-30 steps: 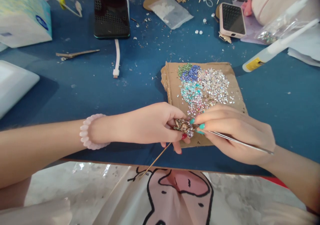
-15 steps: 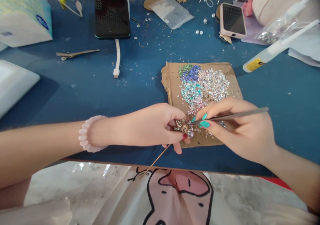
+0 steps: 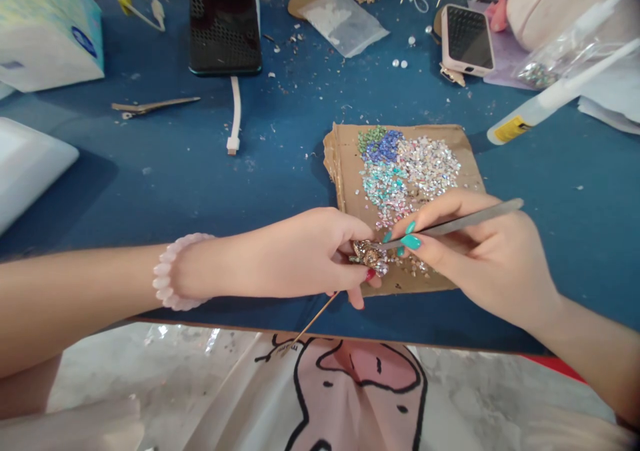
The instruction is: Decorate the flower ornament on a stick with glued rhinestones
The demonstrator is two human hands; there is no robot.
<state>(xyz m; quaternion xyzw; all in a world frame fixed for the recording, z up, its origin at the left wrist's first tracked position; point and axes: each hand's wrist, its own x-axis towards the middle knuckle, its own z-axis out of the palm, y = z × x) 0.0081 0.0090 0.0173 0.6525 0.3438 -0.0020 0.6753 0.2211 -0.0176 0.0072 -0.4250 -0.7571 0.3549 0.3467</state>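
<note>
My left hand pinches a small gold, gem-covered ornament on a thin wooden stick that slants down toward my lap. My right hand grips metal tweezers, whose tips touch the ornament. Both hands hover over the near edge of a cardboard piece. Piles of green, blue, turquoise and silver rhinestones lie on it. A pink bead bracelet circles my left wrist.
On the blue table lie a black phone, a pink-cased phone, a white cable end, a glue bottle, a plastic bag, a tissue box and a white pad.
My right hand turned the tweezers so the handle now points up and to the right instead of down to the right. The left hand and the ornament stayed in place.
</note>
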